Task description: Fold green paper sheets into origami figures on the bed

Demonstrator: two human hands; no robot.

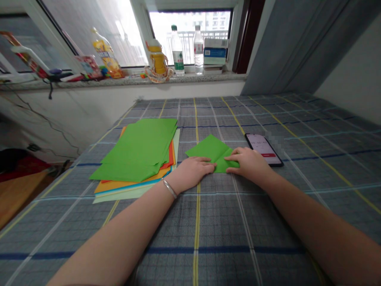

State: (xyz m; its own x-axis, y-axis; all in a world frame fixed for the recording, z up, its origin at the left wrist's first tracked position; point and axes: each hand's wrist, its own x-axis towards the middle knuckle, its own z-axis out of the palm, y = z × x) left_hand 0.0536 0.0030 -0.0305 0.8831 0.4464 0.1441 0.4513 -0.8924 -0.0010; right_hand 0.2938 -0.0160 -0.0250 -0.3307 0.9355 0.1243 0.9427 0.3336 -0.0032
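A folded piece of green paper (210,147) lies in front of me, with one corner pointing away and creases across its right part. My left hand (193,171) rests flat on its near left edge, fingers stretched out. At the right edge, my right hand (248,163) has its curved fingers and thumb around a corner of the paper; a bit of green shows between them. The undersides of the fingers are hidden. To the left is a stack of coloured paper (139,143), green on top, with red, orange, blue and pale green edges below.
A phone (263,149) with its screen lit lies just beyond my right hand. Plaid cloth (220,222) covers the surface. Along the windowsill (202,79) stand a yellow cup (158,59), two clear bottles (177,51), an orange drink bottle (107,53) and stacked boxes (216,51).
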